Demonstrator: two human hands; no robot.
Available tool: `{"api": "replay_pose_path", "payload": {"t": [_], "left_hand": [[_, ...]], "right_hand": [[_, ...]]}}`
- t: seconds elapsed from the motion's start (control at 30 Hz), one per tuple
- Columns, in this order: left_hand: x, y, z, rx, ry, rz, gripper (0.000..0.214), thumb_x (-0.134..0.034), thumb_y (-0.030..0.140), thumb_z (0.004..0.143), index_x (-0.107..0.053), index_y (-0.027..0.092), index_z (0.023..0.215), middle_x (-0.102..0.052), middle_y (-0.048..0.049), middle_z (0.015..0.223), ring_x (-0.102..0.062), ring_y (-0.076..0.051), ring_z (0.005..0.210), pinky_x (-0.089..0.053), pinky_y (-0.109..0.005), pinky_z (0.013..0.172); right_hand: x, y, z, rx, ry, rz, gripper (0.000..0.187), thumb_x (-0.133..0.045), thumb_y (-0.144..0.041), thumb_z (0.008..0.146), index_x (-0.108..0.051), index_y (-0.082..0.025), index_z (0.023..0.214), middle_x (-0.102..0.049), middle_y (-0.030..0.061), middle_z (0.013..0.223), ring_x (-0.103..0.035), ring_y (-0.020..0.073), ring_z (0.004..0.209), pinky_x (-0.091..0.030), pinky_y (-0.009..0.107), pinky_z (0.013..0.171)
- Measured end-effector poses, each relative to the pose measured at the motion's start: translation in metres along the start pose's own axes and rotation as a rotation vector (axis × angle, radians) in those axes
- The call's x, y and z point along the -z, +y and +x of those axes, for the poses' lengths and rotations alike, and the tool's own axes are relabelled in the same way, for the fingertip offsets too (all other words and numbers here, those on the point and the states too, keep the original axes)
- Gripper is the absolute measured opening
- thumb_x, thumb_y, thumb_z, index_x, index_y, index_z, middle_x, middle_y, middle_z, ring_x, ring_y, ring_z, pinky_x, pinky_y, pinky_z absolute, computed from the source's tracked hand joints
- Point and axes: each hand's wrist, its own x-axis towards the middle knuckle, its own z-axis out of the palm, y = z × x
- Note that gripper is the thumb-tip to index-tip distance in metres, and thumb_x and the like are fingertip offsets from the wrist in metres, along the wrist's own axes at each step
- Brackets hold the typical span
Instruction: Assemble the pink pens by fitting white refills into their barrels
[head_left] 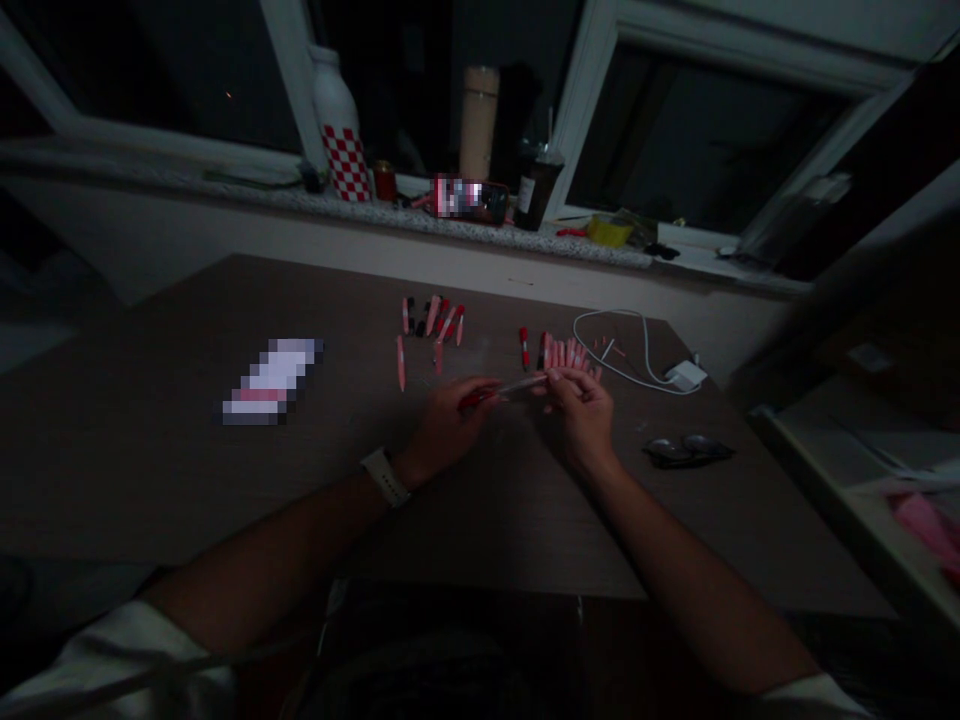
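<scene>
- Pen (521, 385), pink with a red end, lies crosswise at lower centre, held above the brown surface (150, 470) between both hands.
- Left hand (446, 430) closes around the red end; right hand (581, 415) pinches the other end.
- Row of similar pens (562, 352) sits just beyond the right hand; loose cluster of pens (431, 325) lies farther left.
- White charger cable (622, 345) and power adapter (685, 376) lie to the right; eyeglasses (686, 450) lie lower right; blurred packet (270, 380) lies left.
</scene>
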Motion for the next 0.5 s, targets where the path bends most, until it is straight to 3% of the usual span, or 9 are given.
{"api": "replay_pose_path", "payload": {"t": [0.2,0.5], "left_hand": [[-0.0008,-0.0024,0.0001,-0.045,-0.056,0.020,0.025,-0.052,0.028,0.096,-0.065,0.020,0.114,-0.069,-0.0067,0.107,-0.064,-0.019,0.098,-0.051,-0.033,0.086],[-0.0005,-0.0012,0.0000,0.070,-0.032,-0.039,0.026,-0.051,0.033,0.095,-0.064,0.018,0.111,-0.070,-0.0073,0.106,-0.065,-0.021,0.100,-0.050,-0.034,0.090]], "right_hand": [[0.0008,-0.0003,0.0012,0.003,0.036,0.005,0.026,-0.076,-0.037,0.071,-0.066,-0.018,0.085,-0.075,0.0038,0.079,-0.070,0.0145,0.062,-0.045,0.019,0.046],[0.0051,0.0014,0.0066,0.025,0.111,-0.027,0.026,-0.072,-0.040,0.072,-0.065,-0.018,0.085,-0.072,0.0024,0.075,-0.063,0.0117,0.057,-0.040,0.019,0.044]]}}
